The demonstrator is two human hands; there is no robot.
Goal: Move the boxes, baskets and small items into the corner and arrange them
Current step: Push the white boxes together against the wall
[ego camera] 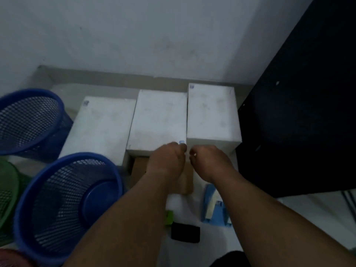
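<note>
A: Pale wall (134, 35) behind, black cabinet (298, 112) to the right. And the boxes?

B: Three white ones in a row along the foot of the wall: left box (98, 128), middle box (158, 118), right box (212, 112), the last hard up against the cabinet. Looks mostly done on that score, bar some squaring up, with the near edges out of line.

A: Hands?

B: Both at the near edge of the row. Left hand (167, 158) over the near right corner of the middle box, fingers bent downward. Right hand (209, 162) just beside it, in front of the right box, fingers tucked under. Gripping or merely touching? Cannot tell, with only the backs of the hands on show and blurred at that.

A: Left to do?

B: A fair amount, judging by the floor. Brown carton (139, 167) low under the wrists, against the front of the middle box, perhaps not yet in its final spot. Far blue basket (28, 120) just beside the left box, with the near blue basket (57, 199) and green basket (7, 197) closer in, none lined up. Nearer again, small items loose on the floor: pale blue tape dispenser (213, 211), green piece (169, 217), black block (185, 232). Boxes close to settled — baskets and oddments not yet arranged.
</note>
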